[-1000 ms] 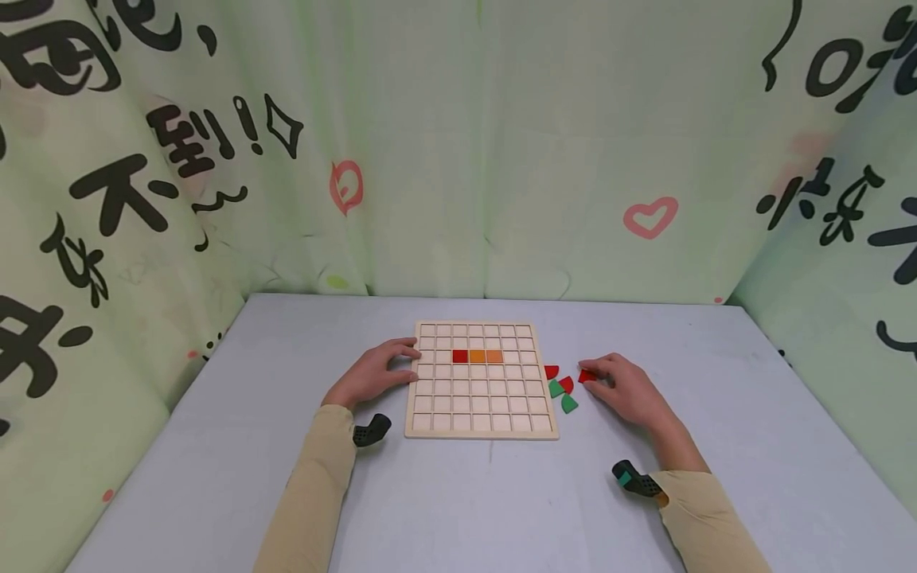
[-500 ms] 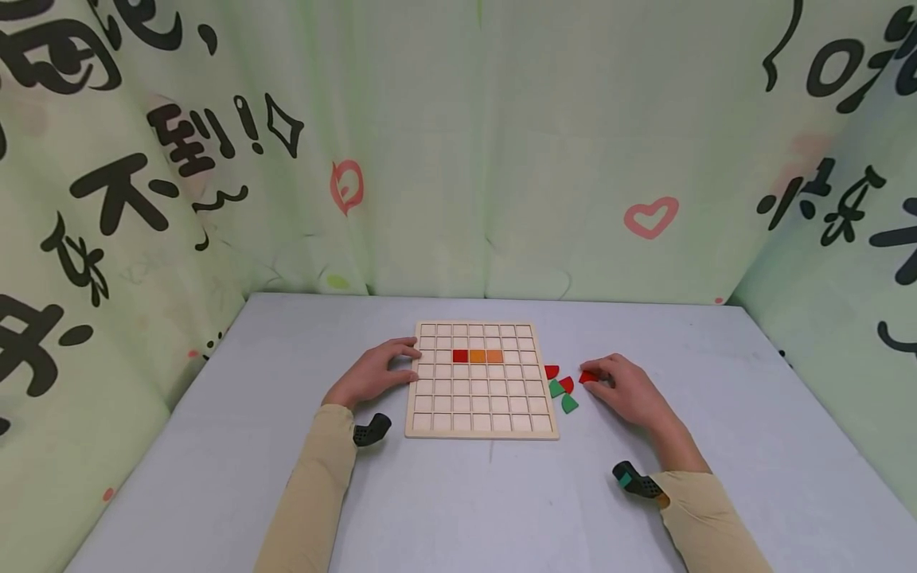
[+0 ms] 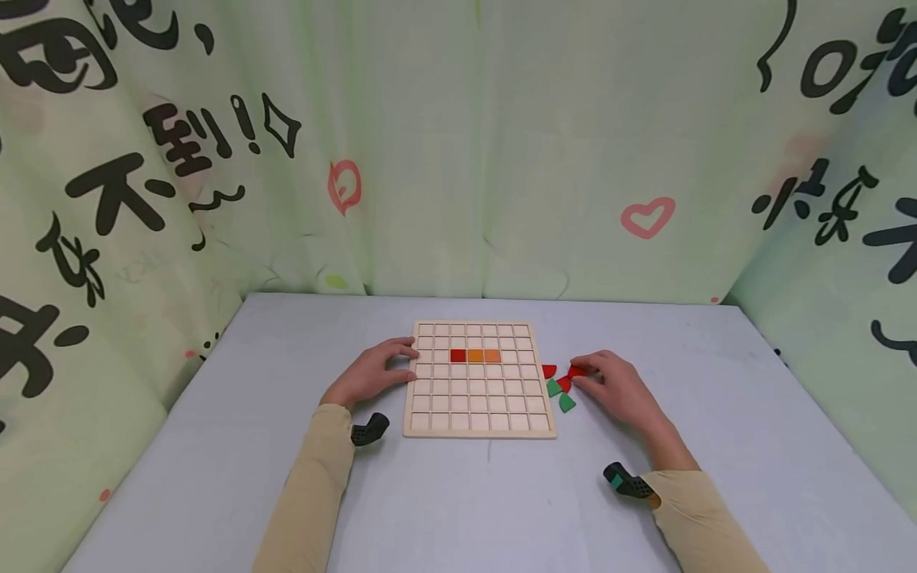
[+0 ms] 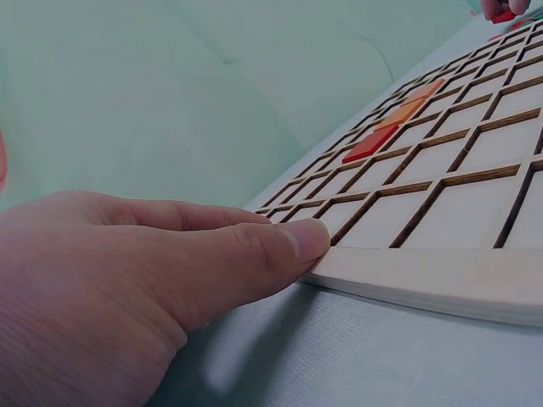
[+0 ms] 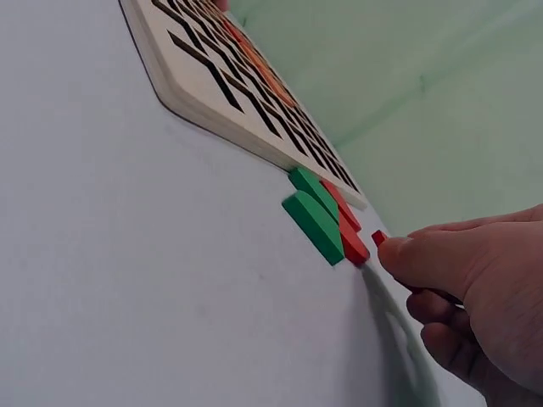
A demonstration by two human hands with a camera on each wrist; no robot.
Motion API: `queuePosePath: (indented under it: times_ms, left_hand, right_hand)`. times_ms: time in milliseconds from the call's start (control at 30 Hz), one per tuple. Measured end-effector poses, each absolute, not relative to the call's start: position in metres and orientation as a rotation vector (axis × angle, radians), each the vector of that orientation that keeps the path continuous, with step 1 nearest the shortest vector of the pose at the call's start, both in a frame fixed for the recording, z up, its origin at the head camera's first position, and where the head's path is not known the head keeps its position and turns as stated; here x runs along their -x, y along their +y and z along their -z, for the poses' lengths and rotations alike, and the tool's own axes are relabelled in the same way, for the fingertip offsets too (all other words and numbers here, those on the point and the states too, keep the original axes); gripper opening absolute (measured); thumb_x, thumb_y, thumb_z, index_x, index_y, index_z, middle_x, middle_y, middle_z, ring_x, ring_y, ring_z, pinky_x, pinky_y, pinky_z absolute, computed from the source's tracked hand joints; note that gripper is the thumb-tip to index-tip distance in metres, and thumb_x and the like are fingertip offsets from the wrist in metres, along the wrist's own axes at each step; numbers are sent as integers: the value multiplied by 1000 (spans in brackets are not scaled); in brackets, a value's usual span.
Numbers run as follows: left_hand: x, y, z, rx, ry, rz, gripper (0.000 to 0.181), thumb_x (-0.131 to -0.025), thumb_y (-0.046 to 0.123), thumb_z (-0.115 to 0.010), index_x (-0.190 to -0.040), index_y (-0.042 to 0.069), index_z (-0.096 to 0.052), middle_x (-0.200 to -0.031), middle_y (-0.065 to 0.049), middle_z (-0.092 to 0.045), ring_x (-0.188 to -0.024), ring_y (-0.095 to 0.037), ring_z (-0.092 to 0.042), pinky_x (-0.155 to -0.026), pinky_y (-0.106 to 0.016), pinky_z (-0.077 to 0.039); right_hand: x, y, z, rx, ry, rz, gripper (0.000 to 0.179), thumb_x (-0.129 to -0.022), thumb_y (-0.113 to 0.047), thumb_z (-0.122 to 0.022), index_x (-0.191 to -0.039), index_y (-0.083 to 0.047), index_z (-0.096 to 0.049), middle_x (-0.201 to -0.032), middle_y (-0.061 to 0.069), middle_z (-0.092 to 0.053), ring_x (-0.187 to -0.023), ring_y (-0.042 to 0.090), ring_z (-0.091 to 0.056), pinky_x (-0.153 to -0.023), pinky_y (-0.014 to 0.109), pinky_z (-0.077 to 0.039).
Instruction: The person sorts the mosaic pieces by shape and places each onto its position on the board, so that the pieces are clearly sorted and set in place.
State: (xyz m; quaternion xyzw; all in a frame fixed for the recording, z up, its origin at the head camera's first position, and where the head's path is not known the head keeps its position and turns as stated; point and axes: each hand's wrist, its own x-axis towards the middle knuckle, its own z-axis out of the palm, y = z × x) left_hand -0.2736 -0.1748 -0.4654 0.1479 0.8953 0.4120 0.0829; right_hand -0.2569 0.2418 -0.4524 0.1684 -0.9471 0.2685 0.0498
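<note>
A wooden grid board (image 3: 480, 428) lies on the table, with one red square tile (image 3: 458, 356) and two orange square tiles (image 3: 484, 356) side by side in its cells. My left hand (image 3: 371, 372) rests at the board's left edge; in the left wrist view the straight thumb (image 4: 280, 246) presses on the frame. Between thumb and fingers, my right hand (image 3: 622, 387) pinches a small red tile (image 3: 576, 371), mostly covered by the fingertips in the right wrist view. It is held close to loose red tiles (image 3: 548, 371) and green tiles (image 3: 567, 403) by the board's right edge.
A white cloth covers the table (image 3: 458, 501). Pale green curtains (image 3: 559, 159) with black lettering and pink shapes hang behind and along both sides. Each wrist wears a black camera mount, as on the right wrist (image 3: 626, 481).
My right hand has shifted slightly left with the pinched red tile, closer to the loose tiles. The left hand and the board keep their places; the head view has turned a little.
</note>
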Motion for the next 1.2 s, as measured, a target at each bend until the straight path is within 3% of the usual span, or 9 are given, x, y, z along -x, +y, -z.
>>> queuePosePath:
  times_ms: [700, 1000, 1200]
  left_hand:
    - [276, -176, 469, -471, 2679, -1233, 36, -89, 23, -73, -122, 11, -65, -152, -4, -42, -144, -27, -30, -117, -43, -28]
    - [275, -176, 469, -466, 2684, -1228, 36, -89, 24, -73, -122, 11, -65, -152, -4, -42, -144, -27, -30, -117, -43, -28]
    - [276, -177, 469, -462, 2692, -1222, 37, -89, 24, -73, -123, 11, -65, -152, -4, -42, -143, -27, -31, -117, -43, -29]
  right_hand:
    - [284, 180, 438, -668, -2967, -855, 25, -92, -13, -69, -115, -3, -69, -110, 12, -63, -95, 25, -59, -82, 41, -54]
    - [296, 161, 440, -750, -2970, -804, 22, -93, -11, -66, -113, -3, -70, -104, 10, -62, -85, 23, -52, -75, 36, -48]
    - [298, 153, 440, -723, -2992, -808, 22, -92, -9, -65, -113, -1, -68, -106, 11, -62, -91, 25, -56, -83, 41, -52]
